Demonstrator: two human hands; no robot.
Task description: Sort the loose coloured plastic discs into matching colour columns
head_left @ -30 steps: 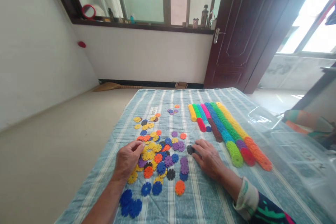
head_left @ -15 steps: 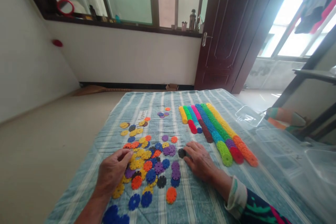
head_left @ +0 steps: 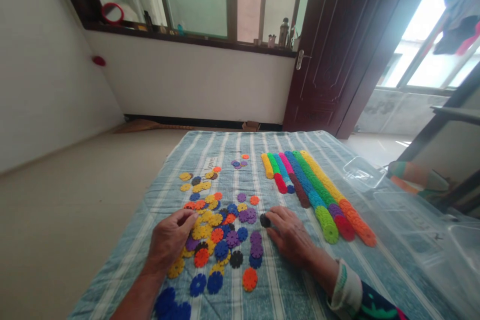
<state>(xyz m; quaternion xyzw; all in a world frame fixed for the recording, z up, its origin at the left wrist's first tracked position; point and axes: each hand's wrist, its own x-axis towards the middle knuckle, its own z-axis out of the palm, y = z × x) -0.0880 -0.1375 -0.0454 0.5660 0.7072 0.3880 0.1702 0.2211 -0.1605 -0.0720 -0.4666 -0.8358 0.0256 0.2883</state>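
Observation:
Notched plastic discs in yellow, blue, orange, purple and black lie in a loose pile [head_left: 203,232] before me. At the pile's left edge is my left hand [head_left: 170,240], thumb and forefinger pinched together beside the yellow discs; whatever sits between the fingertips is hidden. To the right of the pile, my right hand [head_left: 290,235] rests low over the cloth, with its fingertips closed on a black notched disc [head_left: 264,220]. A purple disc group [head_left: 256,245] and an orange disc [head_left: 250,279] lie between my hands.
Long overlapping rows of coloured discs [head_left: 315,190] lie on the right of the striped tablecloth [head_left: 285,290]. Clear plastic containers [head_left: 363,172] stand along the right edge. Smaller disc groups [head_left: 197,182] lie farther back. A dark red door [head_left: 322,55] stands beyond the table.
The whole view has shifted, so everything appears slightly farther right. Both hands keep nearly the same places over the discs, and the black disc stays at my right fingertips.

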